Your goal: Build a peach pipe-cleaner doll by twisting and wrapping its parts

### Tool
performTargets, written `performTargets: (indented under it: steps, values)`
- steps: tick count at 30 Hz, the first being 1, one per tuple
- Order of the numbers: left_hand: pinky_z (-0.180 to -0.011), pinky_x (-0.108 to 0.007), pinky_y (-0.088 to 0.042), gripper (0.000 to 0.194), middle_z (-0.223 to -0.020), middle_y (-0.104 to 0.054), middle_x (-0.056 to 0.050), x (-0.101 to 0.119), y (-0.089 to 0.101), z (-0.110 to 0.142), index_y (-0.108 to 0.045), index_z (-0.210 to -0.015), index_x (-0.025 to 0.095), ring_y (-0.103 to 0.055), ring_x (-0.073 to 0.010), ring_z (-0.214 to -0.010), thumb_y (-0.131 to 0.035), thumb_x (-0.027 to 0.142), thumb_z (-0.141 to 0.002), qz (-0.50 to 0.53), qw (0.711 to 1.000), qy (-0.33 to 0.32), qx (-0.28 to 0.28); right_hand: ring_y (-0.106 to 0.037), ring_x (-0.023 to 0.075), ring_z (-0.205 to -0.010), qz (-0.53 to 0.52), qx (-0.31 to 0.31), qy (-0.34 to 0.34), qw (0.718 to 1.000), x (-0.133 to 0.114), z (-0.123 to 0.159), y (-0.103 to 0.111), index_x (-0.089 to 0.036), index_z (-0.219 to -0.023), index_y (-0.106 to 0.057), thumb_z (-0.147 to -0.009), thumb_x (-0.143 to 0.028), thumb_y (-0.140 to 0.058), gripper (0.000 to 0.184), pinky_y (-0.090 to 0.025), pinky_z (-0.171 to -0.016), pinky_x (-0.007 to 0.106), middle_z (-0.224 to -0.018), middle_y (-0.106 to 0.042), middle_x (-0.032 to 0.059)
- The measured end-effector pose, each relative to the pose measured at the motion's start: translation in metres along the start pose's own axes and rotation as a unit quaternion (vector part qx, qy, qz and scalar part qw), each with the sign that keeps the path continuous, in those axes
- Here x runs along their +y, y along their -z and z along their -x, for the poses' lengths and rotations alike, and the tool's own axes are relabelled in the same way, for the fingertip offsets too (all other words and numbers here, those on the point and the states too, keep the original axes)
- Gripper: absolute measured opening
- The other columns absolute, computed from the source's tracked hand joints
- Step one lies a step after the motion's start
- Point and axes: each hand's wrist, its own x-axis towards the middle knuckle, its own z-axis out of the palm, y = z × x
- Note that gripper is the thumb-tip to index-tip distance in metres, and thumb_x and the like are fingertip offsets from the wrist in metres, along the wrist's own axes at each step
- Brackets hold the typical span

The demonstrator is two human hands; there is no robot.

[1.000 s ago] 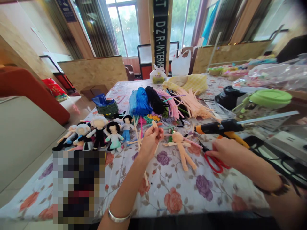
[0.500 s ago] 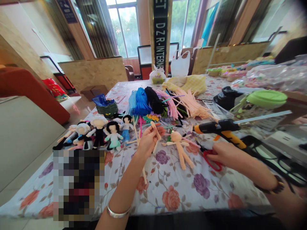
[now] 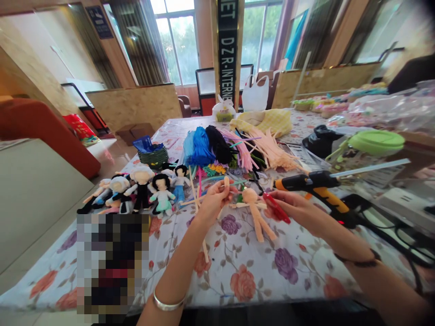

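Observation:
Between the fingers of my left hand [image 3: 214, 199] is a peach pipe cleaner piece [image 3: 226, 182], its tip sticking up past the thumb. My right hand [image 3: 288, 203] grips red-handled scissors [image 3: 277, 208], lifted off the table with the blades toward the left. A peach doll body [image 3: 256, 213] made of pipe cleaner, with round head, arms and two legs, lies on the cloth between my hands. Just beyond my right hand rests a black and yellow glue gun [image 3: 312, 183] with a glue stick in its back. Loose peach strips [image 3: 205, 244] lie under my left wrist.
Finished dolls [image 3: 139, 185] sit in a group at the left, near stacked green baskets [image 3: 152, 156]. Bundles of blue pipe cleaners [image 3: 203, 145] and other colours lie behind. A green-lidded jar [image 3: 377, 142] and black cables [image 3: 384, 235] are at the right. Flowered cloth [image 3: 243, 280] covers the table.
My right hand has picked the scissors up from the table and carried them left, beside the doll body. My left hand still holds the peach piece, now turned more upright.

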Motion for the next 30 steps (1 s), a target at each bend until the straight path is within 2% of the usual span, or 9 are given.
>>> performTargets:
  steps: [4,10,15,20,26,30]
  values:
    - [-0.048,-0.016,-0.034,0.031,-0.069,-0.064,-0.002,-0.003,0.003,0.0,-0.051,-0.08,0.014,-0.045,-0.0037,-0.048,-0.074,0.032,-0.067,-0.029,1.0,0.006,-0.003,-0.036,0.0079,-0.048,-0.155,-0.052,-0.023,0.986,-0.003,-0.008,-0.024,-0.018,-0.063,-0.049,-0.075,-0.051,-0.059,0.037,-0.029,-0.046,0.025,-0.057,-0.043,-0.0032]
    - [-0.05,-0.018,-0.033,0.037,-0.069,-0.064,-0.003,-0.002,0.0,0.003,-0.049,-0.075,0.014,-0.044,-0.0039,-0.049,-0.072,0.041,-0.066,-0.086,0.996,0.01,0.008,-0.041,0.0081,-0.049,-0.28,-0.112,-0.061,0.951,0.0,-0.018,-0.034,-0.018,-0.068,-0.048,-0.082,-0.046,-0.053,0.032,-0.032,-0.049,0.024,-0.06,-0.046,-0.0027]
    - [-0.049,-0.019,-0.031,0.039,-0.067,-0.062,-0.001,-0.002,-0.006,0.005,-0.05,-0.075,0.015,-0.043,-0.0045,-0.049,-0.07,0.047,-0.067,-0.141,0.99,0.0,-0.004,-0.041,0.0073,-0.047,-0.329,-0.134,-0.088,0.931,0.006,-0.02,-0.031,-0.017,-0.066,-0.049,-0.083,-0.045,-0.053,0.033,-0.032,-0.047,0.022,-0.058,-0.046,-0.0027]
    - [-0.05,-0.02,-0.032,0.04,-0.068,-0.061,0.0,-0.003,-0.008,0.005,-0.048,-0.076,0.015,-0.042,-0.0046,-0.05,-0.068,0.05,-0.068,-0.163,0.987,0.001,-0.014,-0.042,0.007,-0.048,-0.344,-0.149,-0.081,0.924,0.012,-0.02,-0.032,-0.016,-0.067,-0.051,-0.083,-0.044,-0.053,0.033,-0.035,-0.05,0.021,-0.058,-0.046,-0.0021]
    - [-0.048,-0.02,-0.028,0.041,-0.069,-0.061,0.0,-0.001,-0.01,0.007,-0.048,-0.076,0.016,-0.04,-0.0043,-0.049,-0.068,0.051,-0.068,-0.183,0.983,-0.001,-0.031,-0.045,0.0078,-0.047,-0.351,-0.125,-0.076,0.925,0.011,-0.019,-0.034,-0.016,-0.067,-0.053,-0.084,-0.041,-0.052,0.031,-0.035,-0.05,0.021,-0.058,-0.048,-0.0014]
    - [-0.048,-0.021,-0.028,0.041,-0.065,-0.058,0.001,-0.005,-0.012,0.005,-0.046,-0.074,0.016,-0.038,-0.0041,-0.048,-0.065,0.052,-0.07,-0.21,0.976,-0.027,-0.047,-0.046,0.0091,-0.051,-0.372,-0.118,-0.073,0.918,0.011,-0.02,-0.037,-0.017,-0.069,-0.056,-0.086,-0.044,-0.05,0.032,-0.035,-0.052,0.023,-0.061,-0.05,-0.0001]
